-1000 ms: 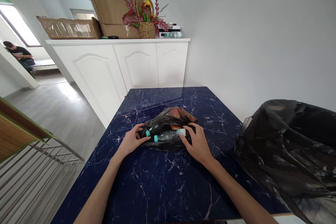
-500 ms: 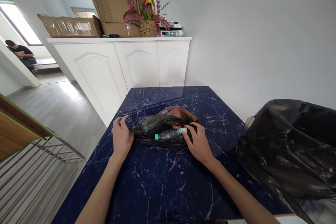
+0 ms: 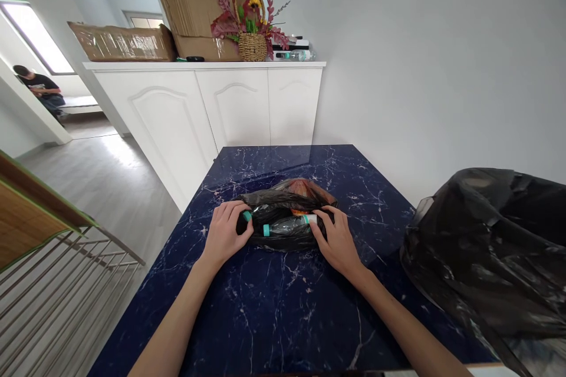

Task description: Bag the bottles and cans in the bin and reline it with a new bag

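A black plastic bag (image 3: 283, 244) lies on the blue marbled table (image 3: 283, 306) with its mouth open. Inside rests a clear plastic bottle (image 3: 285, 226) with a teal cap and a white label, lying on its side. The teal cap of a second bottle (image 3: 247, 215) shows at the bag's left end. My left hand (image 3: 224, 232) is curled on the bag's left edge, thumb and fingertips around that cap. My right hand (image 3: 336, 241) grips the label end of the first bottle, fingers over the bag's rim. Something red and orange (image 3: 303, 191) shows through the bag's far side.
A large black bag (image 3: 481, 247) stands at the table's right. Behind the table is a white cabinet (image 3: 239, 100) with cardboard boxes (image 3: 128, 44), a flower basket (image 3: 252, 47) and a bottle (image 3: 300, 55) on top. A metal rack (image 3: 88, 271) stands at left. A person (image 3: 44, 91) sits in the far room.
My left hand has moved right and inward, from the bag's outer left edge to the second bottle's cap, pushing that edge in. My right hand stays at the first bottle.
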Motion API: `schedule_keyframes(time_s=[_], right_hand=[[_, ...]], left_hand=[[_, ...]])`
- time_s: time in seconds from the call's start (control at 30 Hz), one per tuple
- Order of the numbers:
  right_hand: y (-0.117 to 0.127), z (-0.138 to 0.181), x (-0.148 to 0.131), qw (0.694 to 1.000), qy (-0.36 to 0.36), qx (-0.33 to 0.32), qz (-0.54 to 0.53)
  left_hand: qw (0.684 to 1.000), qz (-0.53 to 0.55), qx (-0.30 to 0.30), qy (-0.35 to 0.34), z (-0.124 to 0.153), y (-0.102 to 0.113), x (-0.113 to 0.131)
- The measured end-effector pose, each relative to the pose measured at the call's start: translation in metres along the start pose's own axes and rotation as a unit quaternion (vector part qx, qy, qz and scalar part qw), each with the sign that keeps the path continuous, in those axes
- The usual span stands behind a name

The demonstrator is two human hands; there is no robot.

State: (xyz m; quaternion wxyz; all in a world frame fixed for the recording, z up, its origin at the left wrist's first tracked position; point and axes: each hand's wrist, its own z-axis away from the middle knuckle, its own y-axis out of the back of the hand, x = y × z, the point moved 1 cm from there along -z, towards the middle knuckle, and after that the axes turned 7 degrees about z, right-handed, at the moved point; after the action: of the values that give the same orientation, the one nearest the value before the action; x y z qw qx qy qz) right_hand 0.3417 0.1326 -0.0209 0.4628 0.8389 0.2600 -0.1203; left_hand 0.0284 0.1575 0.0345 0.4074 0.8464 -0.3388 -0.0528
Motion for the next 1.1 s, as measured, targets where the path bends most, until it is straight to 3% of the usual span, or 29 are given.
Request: schedule_keyframes(time_s=[0.23,0.37,0.6,0.8,0.93,1.1], right_hand=[[0.001,0.002,-0.004,0.999,-0.012,-0.046,-0.014],[-0.001,0.002,-0.003,0.999,0.001,-0.046,-0.016],[-0.005,0.001,-0.001,0.999,0.02,-0.021,-0.015],[-0.002,0.002,-0.003,0.999,0.025,-0.012,-0.025],[0.0,0.003,-0.003,0.999,0.023,-0.007,-0.026],[0.002,0.004,-0.003,0.999,0.024,-0.003,-0.025]], left_hand=[[0.997,0.004,-0.04,0.068,0.009,-0.019,-0.017],[0.996,0.009,-0.032,0.083,0.012,-0.023,-0.02],[0.995,0.006,0.049,0.09,-0.002,0.008,-0.001],[0.994,-0.012,0.051,0.098,-0.027,0.04,0.011],[0.992,-0.037,0.014,0.117,-0.039,0.04,0.01],[0.986,-0.073,-0.02,0.15,-0.053,0.023,0.009]])
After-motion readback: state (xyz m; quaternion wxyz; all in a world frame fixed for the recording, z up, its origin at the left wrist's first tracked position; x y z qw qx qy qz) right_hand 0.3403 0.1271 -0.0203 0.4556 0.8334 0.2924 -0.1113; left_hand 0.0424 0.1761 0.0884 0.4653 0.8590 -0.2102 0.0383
